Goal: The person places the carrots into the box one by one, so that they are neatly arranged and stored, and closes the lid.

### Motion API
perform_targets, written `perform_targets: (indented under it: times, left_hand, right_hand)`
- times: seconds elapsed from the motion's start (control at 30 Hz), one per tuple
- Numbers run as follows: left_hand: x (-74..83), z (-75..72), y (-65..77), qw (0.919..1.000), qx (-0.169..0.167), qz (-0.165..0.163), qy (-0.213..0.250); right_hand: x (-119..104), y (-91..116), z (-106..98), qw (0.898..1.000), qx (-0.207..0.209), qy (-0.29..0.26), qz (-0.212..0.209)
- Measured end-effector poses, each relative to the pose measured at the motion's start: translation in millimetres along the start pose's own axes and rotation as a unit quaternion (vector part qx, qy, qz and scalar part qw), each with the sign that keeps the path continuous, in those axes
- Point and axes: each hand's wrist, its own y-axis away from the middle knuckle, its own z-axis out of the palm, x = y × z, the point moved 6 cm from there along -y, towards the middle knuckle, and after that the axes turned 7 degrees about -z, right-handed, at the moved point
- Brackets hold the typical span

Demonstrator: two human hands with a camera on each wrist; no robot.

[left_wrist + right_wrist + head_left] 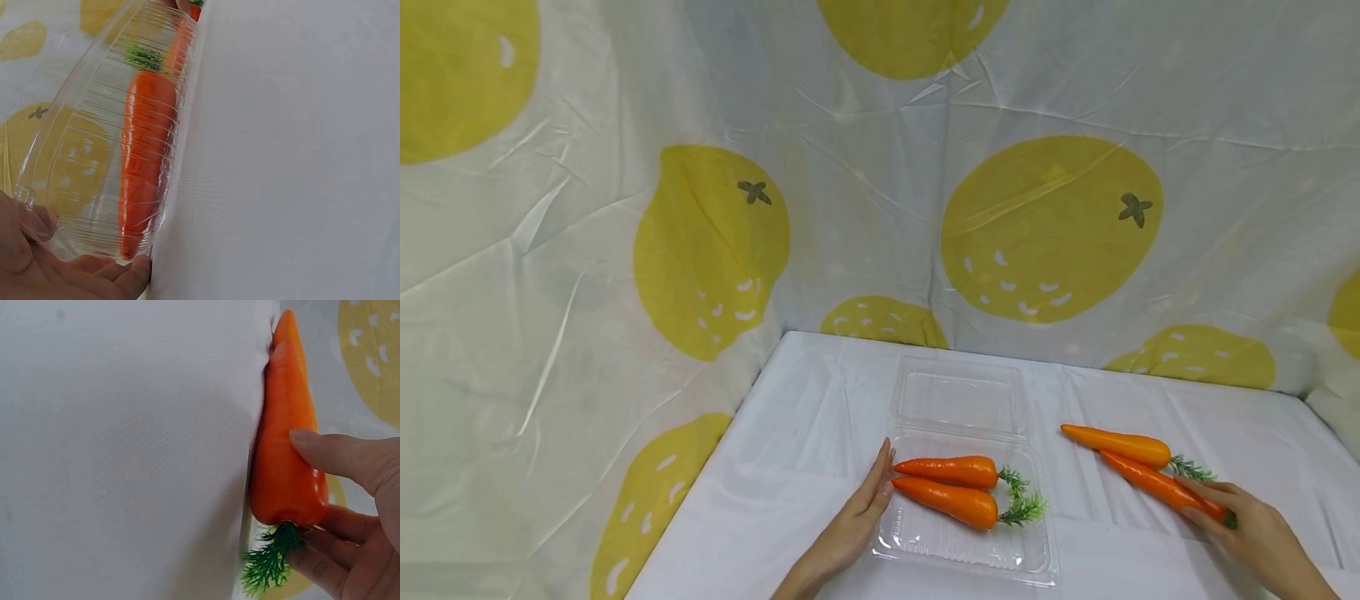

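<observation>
A clear plastic clamshell container (pixel 925 540) lies with its lid folded back on the table. Two orange carrots (pixel 953 502) with green tops lie side by side in its base, tips to the left. At the container's left edge, my left hand (pixel 850 521) grips the wall, thumb at the rim and fingers along the outside. To the right, my right hand (pixel 1247 521) holds another carrot (pixel 284 450) near its leafy end, thumb on one side and fingers on the other. A lighter orange carrot (pixel 1120 444) lies just beyond, touching or nearly touching it.
A white cloth (pixel 760 500) covers the table. The container's open lid (pixel 958 398) lies flat toward the back. Behind and to the left hangs a pale curtain (pixel 865 217) printed with yellow lemons, meeting the table's edges.
</observation>
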Motion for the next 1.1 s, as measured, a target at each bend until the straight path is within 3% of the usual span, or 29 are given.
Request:
perform_targets:
  times: [0.17,0.83,1.1]
  left_hand:
    - [0.1,0.3,0.1,1.0,0.0,0.0,-0.001]
    - [-3.0,-0.6,-0.8,1.0,0.002,-0.003,-0.006]
    - [-3.8,-0.2,-0.5,1.0,-0.002,-0.003,0.0]
  right_hand:
    - [1,0,4,1.0,-0.013,-0.007,-0.004]
    - [-9,5,-3,0.998,0.054,-0.017,-0.039]
    - [-20,10,-10,0.992,0.104,-0.02,-0.063]
